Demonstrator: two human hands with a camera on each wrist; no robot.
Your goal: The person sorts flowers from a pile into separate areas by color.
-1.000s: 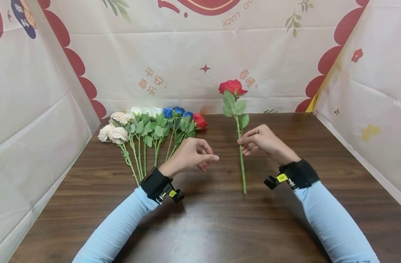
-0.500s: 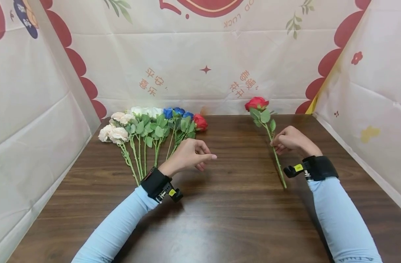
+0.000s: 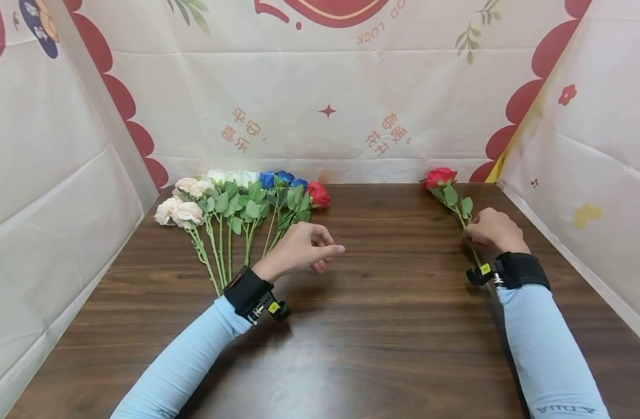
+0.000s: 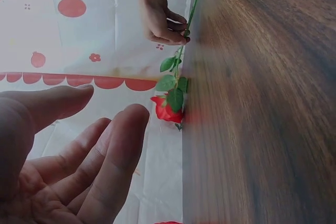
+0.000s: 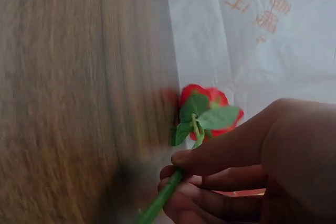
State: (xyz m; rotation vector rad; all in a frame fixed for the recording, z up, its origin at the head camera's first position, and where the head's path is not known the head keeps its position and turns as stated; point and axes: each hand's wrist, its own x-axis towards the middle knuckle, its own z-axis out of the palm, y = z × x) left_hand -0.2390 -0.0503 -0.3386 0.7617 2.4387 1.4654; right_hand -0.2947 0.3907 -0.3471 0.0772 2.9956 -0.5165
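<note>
My right hand (image 3: 495, 228) pinches the green stem of a red rose (image 3: 440, 177) at the right side of the table, low over the wood. In the right wrist view the thumb and fingers close on the stem (image 5: 163, 198) just below the leaves. My left hand (image 3: 304, 249) hovers mid-table with its fingers loosely bent and nothing between them; the left wrist view shows a gap between thumb and fingertips. Behind and left of it lies a row of flowers: pale pink ones (image 3: 187, 214), white ones (image 3: 234, 177), blue roses (image 3: 284, 179) and another red rose (image 3: 318, 195).
The brown wooden table (image 3: 372, 337) is bounded by a printed cloth backdrop (image 3: 299, 81) at the back and cloth walls at both sides. My left forearm passes in front of the lower stems of the flower row.
My right hand has carried the red rose to the right and lowered it, its stem tilting from near upright toward the table. My left hand has stayed nearly still.
</note>
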